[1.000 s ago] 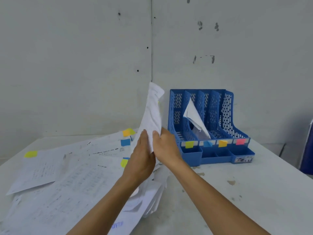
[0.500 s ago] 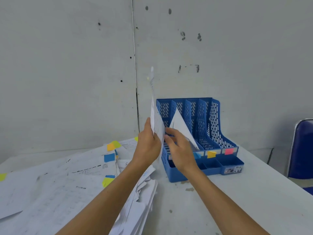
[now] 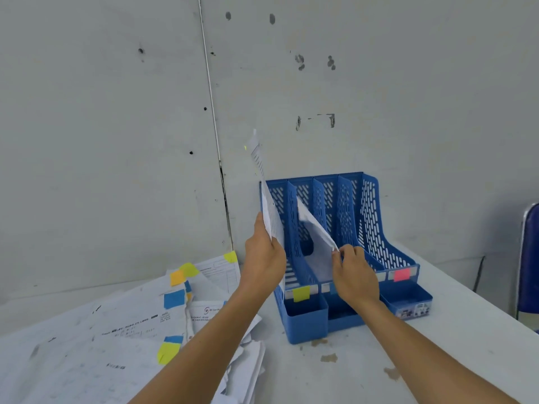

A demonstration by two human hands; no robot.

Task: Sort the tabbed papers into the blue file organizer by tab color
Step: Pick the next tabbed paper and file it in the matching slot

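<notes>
The blue file organizer (image 3: pixel 370 217) stands on the white table, its slots labelled yellow, blue, an unseen colour and pink at the front. My left hand (image 3: pixel 264 258) grips a white sheet (image 3: pixel 267 199) upright, edge-on, over the organizer's left wall; a yellow tab shows near its top. My right hand (image 3: pixel 354 272) pinches the lower front corner of another white paper (image 3: pixel 316 237) that leans inside the second slot. A spread of tabbed papers (image 3: pixel 122 325) with yellow, orange and blue tabs lies to the left.
A grey wall stands right behind the organizer. A blue chair (image 3: pixel 529 266) is at the right edge, beyond the table's side. Brown stains mark the table in front of the organizer.
My right hand left the sheet I was holding with both hands and moved right to pinch the paper in the second slot. My left hand carried its sheet up beside the organizer's left wall.
</notes>
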